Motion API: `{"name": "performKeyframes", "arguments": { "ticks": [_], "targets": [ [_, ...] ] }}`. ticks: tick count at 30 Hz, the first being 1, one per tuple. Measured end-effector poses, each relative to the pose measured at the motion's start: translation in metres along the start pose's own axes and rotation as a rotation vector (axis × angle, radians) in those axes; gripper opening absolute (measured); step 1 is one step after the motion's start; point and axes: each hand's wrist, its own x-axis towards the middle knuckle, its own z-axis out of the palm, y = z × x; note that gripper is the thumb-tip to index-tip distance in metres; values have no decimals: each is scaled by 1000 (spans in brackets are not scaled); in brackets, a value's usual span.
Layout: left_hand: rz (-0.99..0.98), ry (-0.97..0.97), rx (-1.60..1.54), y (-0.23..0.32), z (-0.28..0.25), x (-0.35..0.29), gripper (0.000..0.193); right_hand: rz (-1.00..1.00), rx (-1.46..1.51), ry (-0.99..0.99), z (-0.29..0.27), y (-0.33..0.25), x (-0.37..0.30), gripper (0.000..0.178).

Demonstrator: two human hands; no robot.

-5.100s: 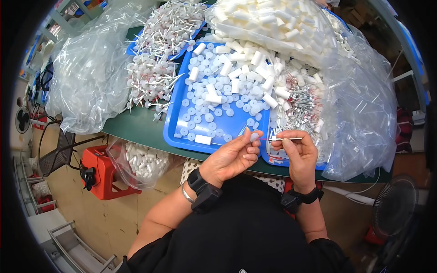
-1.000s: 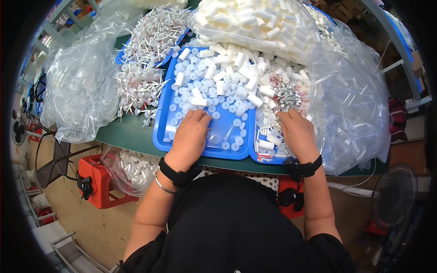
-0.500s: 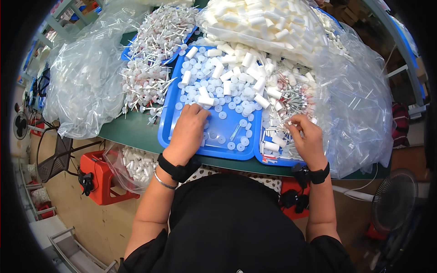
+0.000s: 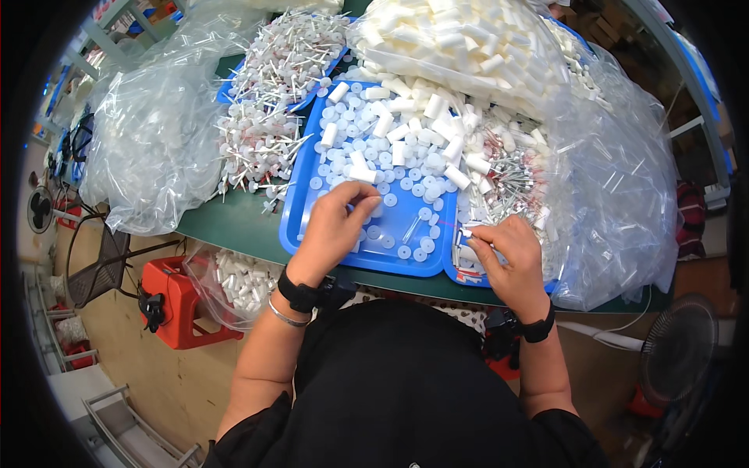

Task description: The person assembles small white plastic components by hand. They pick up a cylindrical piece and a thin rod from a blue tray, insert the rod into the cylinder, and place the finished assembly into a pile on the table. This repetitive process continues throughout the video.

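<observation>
Two hands over blue tray [image 4: 308, 210], left hand [image 4: 335, 226], right hand [image 4: 507, 261]

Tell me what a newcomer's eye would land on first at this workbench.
First, the bright blue tray at the middle of the green table, strewn with small white caps and short white tubes. Over its near edge work the left hand, fingers pinched above the caps, and the right hand, pinching a small white piece. Behind and to both sides rise bulging clear plastic bags of more white parts.

Small-parts assembly workshop: blue trays [image 4: 300, 226] of white caps [image 4: 390, 168], bulk plastic bags [image 4: 148, 148], green workbench [image 4: 226, 226].
</observation>
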Motion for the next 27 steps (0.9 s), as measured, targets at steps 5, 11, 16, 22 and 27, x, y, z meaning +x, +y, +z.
{"name": "performKeyframes", "arguments": {
  "ticks": [5,11,16,22,27],
  "targets": [
    [-421,-181,-855,5,21,-10,26,-22,10,-26,4,-10,-1,12],
    [-518,-176,-1133,8,36,-18,26,-7,18,-45,10,-11,-3,11],
    [-571,-249,-1287,6,40,-20,25,3,-15,-46,13,-12,-3,11],
    [-548,-328,-1447,-7,49,-23,18,19,-13,-41,12,-13,-3,11],
    [-550,-324,-1416,-4,51,-24,26,23,1,-47,12,-13,-5,11]
  ]
}}
